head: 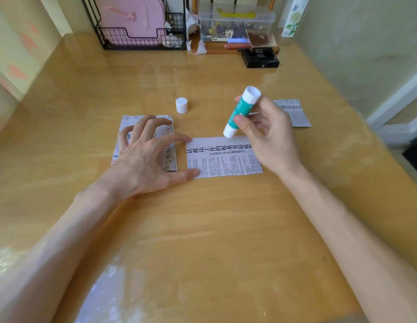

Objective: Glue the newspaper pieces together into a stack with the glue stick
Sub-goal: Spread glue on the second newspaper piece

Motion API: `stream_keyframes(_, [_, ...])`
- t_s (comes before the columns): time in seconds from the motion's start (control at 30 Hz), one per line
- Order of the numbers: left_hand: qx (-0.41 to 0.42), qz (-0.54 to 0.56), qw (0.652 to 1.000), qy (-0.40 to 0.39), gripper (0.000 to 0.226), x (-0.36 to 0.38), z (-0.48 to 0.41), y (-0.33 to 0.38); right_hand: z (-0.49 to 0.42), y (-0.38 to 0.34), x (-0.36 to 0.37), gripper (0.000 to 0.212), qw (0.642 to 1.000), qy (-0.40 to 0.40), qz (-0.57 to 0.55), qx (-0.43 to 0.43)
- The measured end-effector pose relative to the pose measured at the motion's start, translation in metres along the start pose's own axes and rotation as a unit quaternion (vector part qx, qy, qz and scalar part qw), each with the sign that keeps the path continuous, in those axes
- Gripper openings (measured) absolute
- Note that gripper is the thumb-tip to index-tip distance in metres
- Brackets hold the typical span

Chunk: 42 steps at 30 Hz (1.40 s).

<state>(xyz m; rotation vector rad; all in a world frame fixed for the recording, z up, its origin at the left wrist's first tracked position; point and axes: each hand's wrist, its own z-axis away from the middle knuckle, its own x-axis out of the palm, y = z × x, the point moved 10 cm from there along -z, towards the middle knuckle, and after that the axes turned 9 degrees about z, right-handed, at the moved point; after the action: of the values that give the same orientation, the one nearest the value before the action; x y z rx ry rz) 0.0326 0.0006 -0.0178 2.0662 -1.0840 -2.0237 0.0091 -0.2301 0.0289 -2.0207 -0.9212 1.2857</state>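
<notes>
The uncapped glue stick [241,111] is gripped in the right hand [268,134], its tip at the far edge of the middle newspaper piece [223,157] on the counter [202,229]; contact cannot be confirmed. The piece's left edge is pinned by the spread left hand [144,155], beside the stack [171,157]. Glue application is judged in hand; strokes across the sheet are called for next.

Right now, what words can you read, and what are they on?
"让政法工作的根基更稳": headline on the middle newspaper piece.
Its small print, the right newspaper piece, the left stack and the label on the glue stick: too small or blurred to read.
</notes>
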Motion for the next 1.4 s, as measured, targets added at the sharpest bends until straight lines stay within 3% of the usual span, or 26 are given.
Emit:
stream_keyframes(0.23, [-0.006,0.000,1.000,-0.004,0.082,0.001,0.000,-0.001,0.007,-0.011,0.034,0.019,0.989,-0.067,0.114,-0.068])
stream_keyframes(0.4, [-0.015,-0.012,1.000,-0.013,0.081,0.002,0.000,-0.003,0.002,-0.006,0.039,0.027,0.980,-0.070,0.178,-0.053])
stream_keyframes(1.1, [-0.025,0.002,0.999,-0.031,0.084,0.005,0.001,-0.007,0.000,0.013,0.007,0.030,0.973,-0.056,0.224,0.001])
stream_keyframes(1.27, [-0.022,0.002,0.999,-0.031,0.084,0.006,0.001,-0.008,0.002,0.017,0.001,0.039,0.971,-0.052,0.232,0.011])
stream_keyframes(1.4, [-0.023,0.002,0.999,-0.031,0.084,0.006,0.001,-0.008,0.002,0.019,-0.003,0.032,0.969,-0.045,0.241,0.017])
